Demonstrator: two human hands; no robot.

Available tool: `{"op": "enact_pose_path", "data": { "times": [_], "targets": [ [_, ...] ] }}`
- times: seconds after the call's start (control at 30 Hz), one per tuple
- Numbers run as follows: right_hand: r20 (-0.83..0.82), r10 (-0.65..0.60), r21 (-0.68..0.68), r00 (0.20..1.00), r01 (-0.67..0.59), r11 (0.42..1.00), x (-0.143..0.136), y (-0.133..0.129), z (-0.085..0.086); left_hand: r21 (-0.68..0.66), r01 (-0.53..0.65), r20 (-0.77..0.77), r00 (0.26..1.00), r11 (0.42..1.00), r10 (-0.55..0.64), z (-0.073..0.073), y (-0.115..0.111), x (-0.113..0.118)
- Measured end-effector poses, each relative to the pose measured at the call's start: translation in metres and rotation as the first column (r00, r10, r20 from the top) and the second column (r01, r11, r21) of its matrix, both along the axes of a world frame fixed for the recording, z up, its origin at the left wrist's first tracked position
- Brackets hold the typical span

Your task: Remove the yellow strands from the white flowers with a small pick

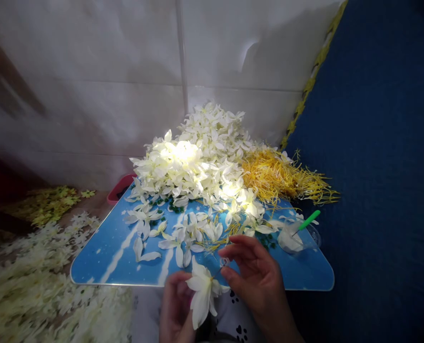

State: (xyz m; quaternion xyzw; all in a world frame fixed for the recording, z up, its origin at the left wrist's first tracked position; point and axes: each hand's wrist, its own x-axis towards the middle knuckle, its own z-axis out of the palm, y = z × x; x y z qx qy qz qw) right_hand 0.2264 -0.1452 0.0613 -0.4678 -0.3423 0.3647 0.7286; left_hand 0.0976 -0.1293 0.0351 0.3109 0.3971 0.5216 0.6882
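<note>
A pale tiled wall (126,114) stands behind the blue table (90,267).

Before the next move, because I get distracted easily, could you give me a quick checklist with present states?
1. White flower in the left hand: ok.
2. Right hand beside the flower: ok.
3. Firm pinch on the small clear item there: cannot tell.
4. Loose white petals within reach: ok, seemingly.
5. Yellow strands wholly on the table: not ok, some extend past its edge.
</note>
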Motion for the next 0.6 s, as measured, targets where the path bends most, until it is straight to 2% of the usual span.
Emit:
{"op": "enact_pose_path", "data": {
  "times": [0.6],
  "targets": [
    [-0.027, -0.003, 0.009, 1.0, 0.004, 1.0, -0.0003, -0.0038, 0.0001, -0.028, -0.036, 0.025, 0.999, 0.999, 0.037, -0.0035, 0.0, 0.0015]
  ]
}}
